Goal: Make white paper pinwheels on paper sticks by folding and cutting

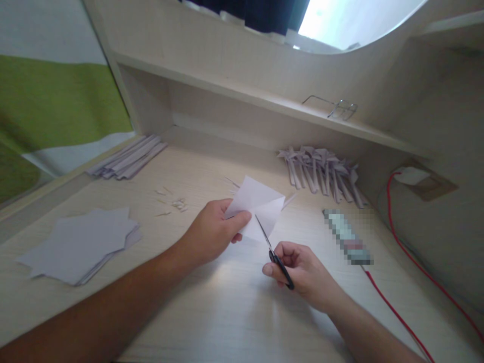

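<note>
Head view, looking down at a pale wooden desk. A folded white paper is being held just above the desk, near its middle, and every place below is told from this paper. The left hand is pinching the paper's near-left edge, thumb on top, forearm reaching in from the lower left. The right hand is gripping small black-handled scissors, fingers curled through the loops, wrist resting low on the desk; the thin blades are pointing up into the paper's lower edge and appear nearly closed. Judging by this, a cut is under way on this piece. Behind and right of the paper, a row of finished folded pieces is lying against the back wall, suggesting much is done. Left of the paper, a stack of uncut sheets is waiting, and behind-left lies a bundle of paper strips. Tiny paper scraps are lying just left of it.
</note>
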Action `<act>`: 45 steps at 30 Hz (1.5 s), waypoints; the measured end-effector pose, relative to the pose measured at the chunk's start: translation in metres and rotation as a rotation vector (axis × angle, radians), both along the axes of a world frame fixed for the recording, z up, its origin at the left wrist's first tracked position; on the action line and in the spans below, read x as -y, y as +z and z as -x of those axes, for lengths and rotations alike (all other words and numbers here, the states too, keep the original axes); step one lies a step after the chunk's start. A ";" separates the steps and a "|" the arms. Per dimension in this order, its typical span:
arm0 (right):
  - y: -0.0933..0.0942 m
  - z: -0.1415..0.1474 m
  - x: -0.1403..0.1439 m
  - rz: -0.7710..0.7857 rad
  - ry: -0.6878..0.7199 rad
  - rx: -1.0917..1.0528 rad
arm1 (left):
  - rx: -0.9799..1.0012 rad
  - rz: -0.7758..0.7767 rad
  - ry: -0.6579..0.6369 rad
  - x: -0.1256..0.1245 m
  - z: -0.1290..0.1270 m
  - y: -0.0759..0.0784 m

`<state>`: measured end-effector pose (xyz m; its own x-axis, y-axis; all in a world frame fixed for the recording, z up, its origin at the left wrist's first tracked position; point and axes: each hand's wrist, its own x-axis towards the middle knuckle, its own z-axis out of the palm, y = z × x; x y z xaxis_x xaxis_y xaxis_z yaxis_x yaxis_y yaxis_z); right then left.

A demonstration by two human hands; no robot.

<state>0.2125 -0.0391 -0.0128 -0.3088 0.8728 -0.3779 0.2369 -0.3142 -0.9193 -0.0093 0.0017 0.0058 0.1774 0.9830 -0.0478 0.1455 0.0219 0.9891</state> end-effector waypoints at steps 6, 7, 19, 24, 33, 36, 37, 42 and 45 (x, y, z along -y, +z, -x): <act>0.001 0.000 -0.002 0.004 -0.014 -0.002 | 0.028 -0.011 -0.005 0.000 0.000 0.003; 0.001 0.000 -0.003 0.006 -0.014 0.001 | 0.032 -0.009 -0.003 0.001 0.000 0.003; 0.002 -0.015 -0.010 -0.079 0.018 0.125 | 0.096 -0.091 0.233 -0.005 0.002 0.004; 0.004 -0.008 -0.017 -0.285 -0.235 -0.100 | 0.185 -0.004 0.166 0.002 -0.010 -0.004; -0.005 -0.008 -0.019 -0.371 -0.311 -0.288 | 0.222 0.057 -0.219 0.012 -0.017 -0.008; 0.008 -0.012 -0.020 -0.340 -0.246 -0.213 | 0.268 0.053 -0.164 0.003 -0.004 -0.001; 0.013 -0.012 -0.021 -0.327 -0.223 -0.184 | 0.255 0.059 -0.182 0.000 0.001 0.001; 0.025 -0.006 -0.025 -0.263 -0.106 -0.140 | -0.014 0.135 -0.398 -0.006 0.012 0.004; 0.023 -0.001 -0.028 -0.237 -0.058 -0.159 | -0.087 0.172 -0.385 -0.005 0.008 0.002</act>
<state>0.2139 -0.0108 0.0099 -0.2950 0.9489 -0.1124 0.0721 -0.0952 -0.9928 -0.0173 0.0066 0.0079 0.5177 0.8222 -0.2366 0.2579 0.1137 0.9595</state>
